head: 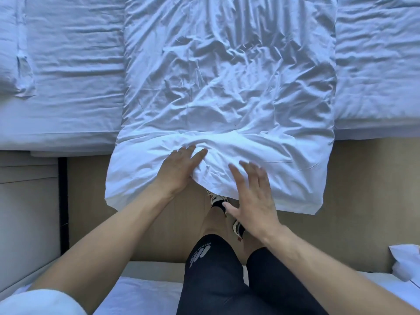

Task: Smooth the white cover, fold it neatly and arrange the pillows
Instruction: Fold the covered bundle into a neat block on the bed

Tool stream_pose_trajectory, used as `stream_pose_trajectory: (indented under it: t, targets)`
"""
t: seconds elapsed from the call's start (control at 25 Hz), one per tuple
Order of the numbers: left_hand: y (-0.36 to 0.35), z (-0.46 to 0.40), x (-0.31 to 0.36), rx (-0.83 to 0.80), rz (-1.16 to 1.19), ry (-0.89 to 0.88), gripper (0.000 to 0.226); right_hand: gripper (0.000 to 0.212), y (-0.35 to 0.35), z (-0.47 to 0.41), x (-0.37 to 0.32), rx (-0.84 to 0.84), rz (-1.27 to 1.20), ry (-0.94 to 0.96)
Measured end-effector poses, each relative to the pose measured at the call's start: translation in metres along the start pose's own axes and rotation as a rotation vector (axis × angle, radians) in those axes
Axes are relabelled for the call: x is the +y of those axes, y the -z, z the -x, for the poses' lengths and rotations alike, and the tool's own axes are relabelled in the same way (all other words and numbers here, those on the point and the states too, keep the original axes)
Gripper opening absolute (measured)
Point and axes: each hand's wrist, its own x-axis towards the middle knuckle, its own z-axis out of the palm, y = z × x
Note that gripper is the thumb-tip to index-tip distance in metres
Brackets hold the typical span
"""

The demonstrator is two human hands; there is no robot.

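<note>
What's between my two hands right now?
In the head view, a bunched ridge of the white cover lies between the left hand and the right hand, both open on it.

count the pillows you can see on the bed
1: a pillow lies at the far left of the bed, cut off by the frame edge. Others may be out of view or under the white cover.
</note>
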Motion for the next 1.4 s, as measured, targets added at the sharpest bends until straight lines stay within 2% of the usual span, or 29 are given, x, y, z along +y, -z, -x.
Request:
stream_pose_trajectory:
  t: [0.08, 0.16, 0.24, 0.32, 0.44, 0.56, 0.68, 0.76, 0.84, 0.92, 0.96, 1.04, 1.12, 1.16, 1.2, 1.24, 1.32, 1.4]
  targets:
    - [0.008, 0.000, 0.000, -0.014, 0.059, 0.026, 0.070, 0.126, -0.009, -0.027, 0.023, -0.206, 0.156, -0.028]
    - [0.013, 0.004, -0.003, 0.000, 0.082, -0.008, 0.064, 0.130, -0.016, -0.038, 0.053, -0.291, 0.241, -0.022]
    - [0.009, 0.009, -0.012, 0.015, 0.067, -0.076, 0.065, 0.112, -0.011, -0.046, 0.073, -0.273, 0.205, -0.003]
    - [0.000, 0.014, -0.020, 0.053, 0.037, -0.100, 0.069, 0.080, -0.008, -0.051, 0.087, -0.170, 0.123, 0.053]
    - [-0.013, 0.015, -0.016, 0.277, 0.005, -0.068, 0.056, 0.040, -0.004, -0.057, 0.090, -0.125, -0.179, -0.036]
    - [-0.017, 0.022, -0.001, 0.465, -0.018, -0.023, 0.041, 0.034, 0.008, -0.061, 0.087, -0.127, -0.383, -0.189]
    - [-0.013, 0.029, 0.013, 0.527, 0.022, 0.018, 0.046, 0.032, 0.023, -0.063, 0.083, -0.124, -0.428, -0.175]
    - [-0.012, 0.033, 0.020, 0.490, 0.052, 0.048, 0.051, 0.032, 0.028, -0.067, 0.079, -0.134, -0.416, -0.147]
    - [-0.014, 0.034, 0.024, 0.377, 0.114, 0.057, 0.047, 0.036, 0.030, -0.072, 0.076, -0.173, -0.357, -0.097]
    - [-0.010, 0.027, 0.023, 0.215, 0.193, 0.103, 0.038, 0.040, 0.031, -0.077, 0.074, -0.240, -0.276, -0.012]
    - [-0.006, 0.022, 0.021, 0.097, 0.192, 0.128, 0.041, 0.041, 0.031, -0.078, 0.073, -0.268, -0.246, 0.024]
    - [0.003, 0.011, 0.013, -0.134, 0.200, 0.087, 0.061, 0.042, 0.030, -0.081, 0.075, -0.301, -0.196, 0.052]
    - [0.017, 0.008, 0.004, -0.379, 0.423, 0.149, 0.074, 0.043, 0.028, -0.083, 0.077, -0.339, -0.176, 0.061]
    - [0.024, 0.008, 0.002, -0.474, 0.648, 0.285, 0.072, 0.044, 0.028, -0.082, 0.077, -0.344, -0.171, 0.069]
    - [0.025, 0.008, 0.000, -0.507, 0.828, 0.416, 0.066, 0.044, 0.027, -0.080, 0.076, -0.342, -0.171, 0.072]
    - [0.024, 0.007, -0.001, -0.470, 0.900, 0.464, 0.059, 0.044, 0.027, -0.078, 0.075, -0.337, -0.174, 0.072]
    - [0.014, 0.007, 0.001, -0.347, 0.778, 0.408, 0.054, 0.045, 0.025, -0.075, 0.074, -0.337, -0.174, 0.074]
    - [0.005, 0.004, 0.004, -0.293, 0.754, 0.413, 0.050, 0.043, 0.024, -0.071, 0.075, -0.355, -0.166, 0.096]
